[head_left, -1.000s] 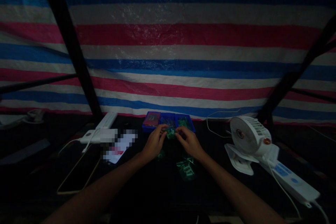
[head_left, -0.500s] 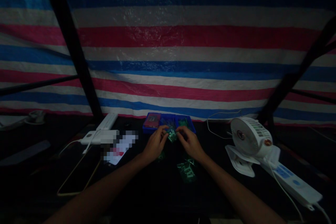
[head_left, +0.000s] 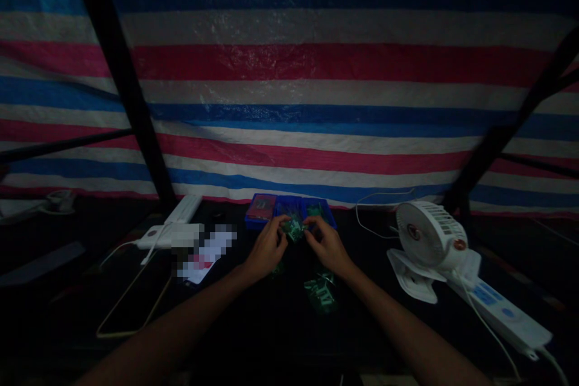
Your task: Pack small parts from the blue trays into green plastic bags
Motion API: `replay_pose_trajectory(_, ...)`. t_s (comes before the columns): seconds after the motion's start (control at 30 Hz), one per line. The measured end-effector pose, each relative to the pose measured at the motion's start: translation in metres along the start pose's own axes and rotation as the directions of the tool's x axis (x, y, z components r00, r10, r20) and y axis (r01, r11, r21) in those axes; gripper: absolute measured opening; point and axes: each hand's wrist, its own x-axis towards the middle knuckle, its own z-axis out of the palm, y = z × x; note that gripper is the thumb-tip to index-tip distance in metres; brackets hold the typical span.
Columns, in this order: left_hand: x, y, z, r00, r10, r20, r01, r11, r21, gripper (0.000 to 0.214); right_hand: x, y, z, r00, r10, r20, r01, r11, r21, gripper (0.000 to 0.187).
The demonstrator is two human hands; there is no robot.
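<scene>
Between my two hands is a small green plastic packet [head_left: 295,230], its contents too dark to make out. My left hand [head_left: 269,247] pinches its left side with thumb and fingers. From the other side, my right hand [head_left: 329,245] grips its right edge. Just behind them sits a blue divided tray [head_left: 249,221], with a reddish pack [head_left: 262,206] in its left compartment and clear or greenish packets in the others. More green packets [head_left: 322,294] with pale pieces inside lie below my right hand. Another bit of green plastic [head_left: 277,269] shows under my left wrist.
To the right, a white clip fan [head_left: 429,232] stands by a white power strip [head_left: 511,313] with cables. On the left lie a lit phone [head_left: 210,253], a dark phone-like slab [head_left: 136,304] and another white strip [head_left: 183,211]. Striped sheeting [head_left: 289,151] and dark poles [head_left: 122,72] rise behind the table.
The green packet has turned slightly and shifted a little up and left between my fingers. Both hands stay in nearly the same place.
</scene>
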Motion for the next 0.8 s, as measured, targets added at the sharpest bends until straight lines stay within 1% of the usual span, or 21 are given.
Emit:
replay_pose_trajectory(0.17,-0.0007,-0.0012,-0.0002,1.000,-0.001,0.020,0.001,1.000,0.007,0.045,-0.0008,0.0014,0.0003,1.000,-0.009,-0.003,0.009,1.000,0.000,0.019)
replay_pose_trajectory(0.43,-0.0002,-0.0071,0.0031,1.000,0.020,0.010,-0.021,1.000,0.020,0.048,0.0006,-0.0004,-0.0007,1.000,-0.002,0.004,0.002,1.000,-0.007,0.017)
replay_pose_trajectory(0.63,0.0003,-0.0052,0.0023,0.999,0.031,0.019,-0.032,0.998,0.045,0.048,-0.0005,0.0042,0.0008,1.000,-0.027,-0.012,0.027,1.000,-0.004,0.017)
replay_pose_trajectory(0.8,0.0007,-0.0049,0.0020,0.999,0.041,0.018,-0.042,0.998,0.053,0.046,-0.0010,0.0064,0.0007,1.000,-0.026,-0.006,0.026,1.000,-0.002,0.018)
